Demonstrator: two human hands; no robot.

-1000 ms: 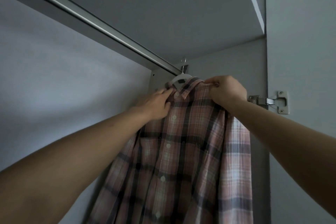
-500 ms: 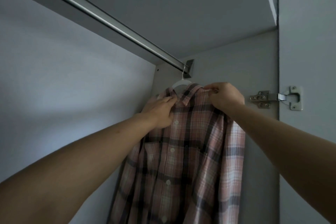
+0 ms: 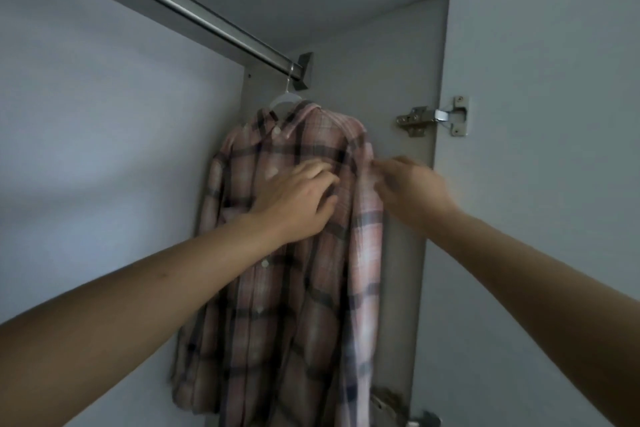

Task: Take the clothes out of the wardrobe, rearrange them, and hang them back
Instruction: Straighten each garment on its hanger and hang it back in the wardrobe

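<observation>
Here, left hand (image 3: 298,199) lies flat on chest of plaid shirt (image 3: 277,288), fingers spread, probably smoothing front. Right hand (image 3: 412,185) blurred; fingertips seem to pinch sleeve edge near shoulder, likely tugging it straight. Shirt hangs on white hanger (image 3: 284,100), hooked at far end of rail (image 3: 180,9), against wardrobe side panel. Door hinge (image 3: 434,116) beyond.
</observation>
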